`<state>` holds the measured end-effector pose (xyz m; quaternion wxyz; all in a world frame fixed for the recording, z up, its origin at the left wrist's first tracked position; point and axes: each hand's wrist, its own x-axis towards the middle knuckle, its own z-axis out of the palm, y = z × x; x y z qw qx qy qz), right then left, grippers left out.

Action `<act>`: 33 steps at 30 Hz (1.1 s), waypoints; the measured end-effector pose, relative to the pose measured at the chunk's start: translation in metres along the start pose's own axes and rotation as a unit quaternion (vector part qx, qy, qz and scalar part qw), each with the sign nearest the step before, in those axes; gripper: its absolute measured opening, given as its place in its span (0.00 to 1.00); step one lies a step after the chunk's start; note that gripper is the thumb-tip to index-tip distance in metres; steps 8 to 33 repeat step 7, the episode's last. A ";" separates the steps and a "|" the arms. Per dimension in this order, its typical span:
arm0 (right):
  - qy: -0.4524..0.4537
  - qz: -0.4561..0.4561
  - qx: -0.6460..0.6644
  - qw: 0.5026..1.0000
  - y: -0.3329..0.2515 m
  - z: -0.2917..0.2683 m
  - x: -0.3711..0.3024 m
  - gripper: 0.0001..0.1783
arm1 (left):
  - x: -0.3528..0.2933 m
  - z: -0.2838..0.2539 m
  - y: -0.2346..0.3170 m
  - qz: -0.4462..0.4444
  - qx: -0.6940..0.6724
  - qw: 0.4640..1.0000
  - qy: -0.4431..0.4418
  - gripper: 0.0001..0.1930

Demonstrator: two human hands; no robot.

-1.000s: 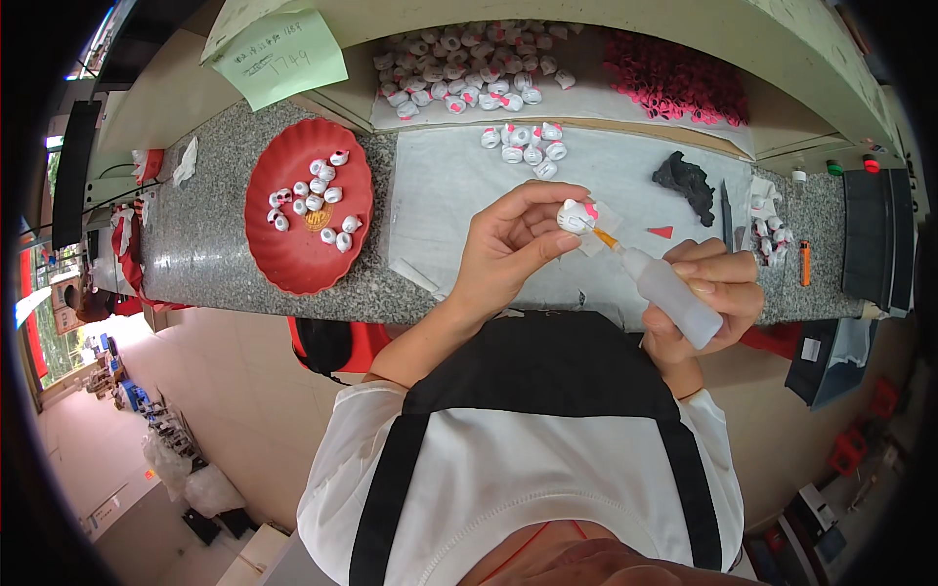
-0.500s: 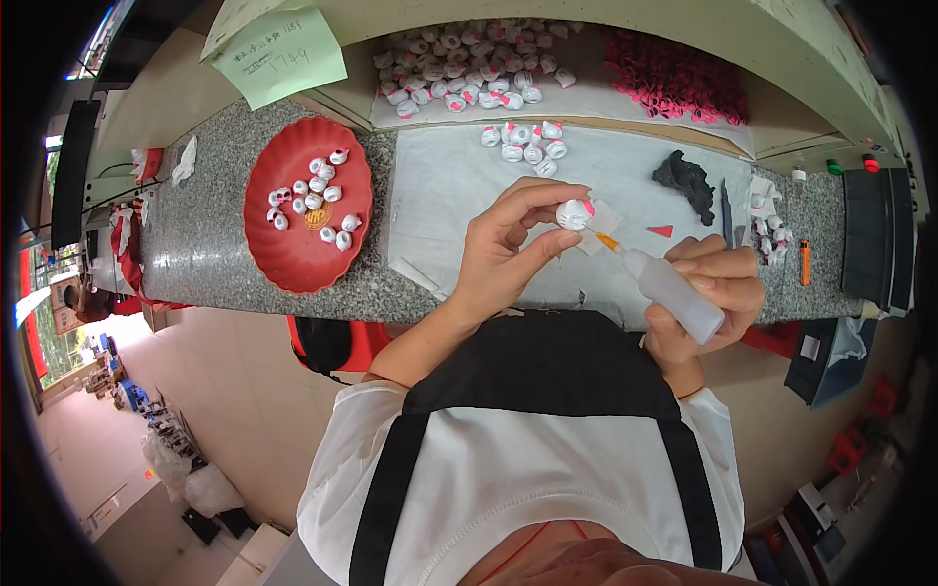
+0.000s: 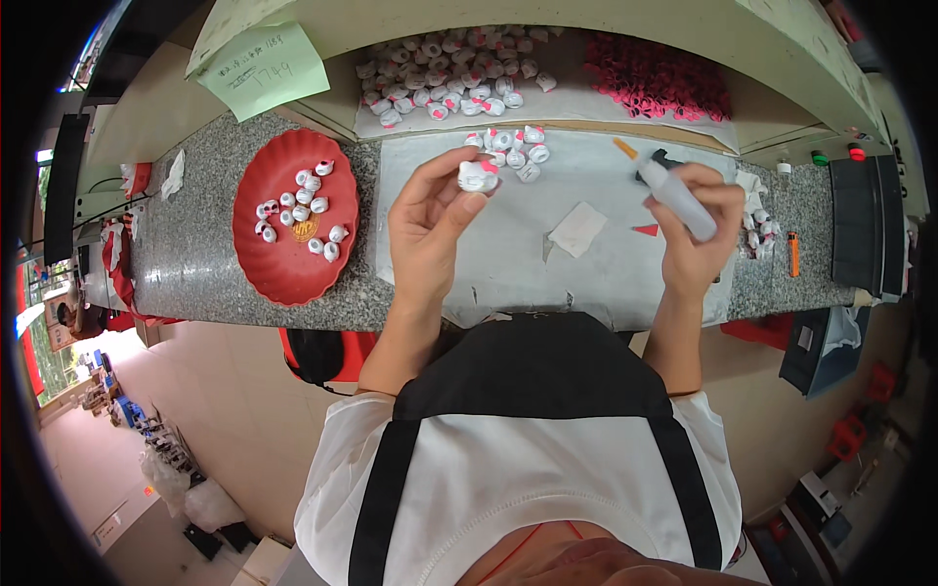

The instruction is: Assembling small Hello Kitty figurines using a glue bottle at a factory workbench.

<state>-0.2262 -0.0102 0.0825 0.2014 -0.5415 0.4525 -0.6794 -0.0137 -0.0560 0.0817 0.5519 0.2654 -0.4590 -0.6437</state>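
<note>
My left hand (image 3: 424, 227) pinches a small white figurine head (image 3: 477, 177) with a pink bow between thumb and fingers, above the white work sheet. Just behind it on the sheet lies a cluster of similar white heads (image 3: 528, 172). My right hand (image 3: 705, 234) grips a translucent squeeze bottle (image 3: 681, 203) with an orange needle tip (image 3: 625, 147) that points up and to the left. The tip is well apart from the head. Between my hands a square of white paper (image 3: 578, 230) rests on the sheet, and a small red triangle (image 3: 645, 230) lies beside the bottle.
To the left stands a red scalloped plate (image 3: 256, 256) with several white heads. The shelf behind holds a pile of white heads (image 3: 440, 73) and a heap of pink pieces (image 3: 660, 83). An orange lighter-like stick (image 3: 793, 254) and a black bin (image 3: 865, 225) are at the right.
My hands have moved apart. The left carried the head left and away from me; the right drew the bottle's tip off the head and turned it upward. The white paper is now uncovered.
</note>
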 end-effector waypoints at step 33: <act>-0.115 0.244 -0.066 0.961 0.093 -0.004 0.032 0.24 | -0.005 -0.008 0.006 0.004 0.015 1.000 0.009 0.17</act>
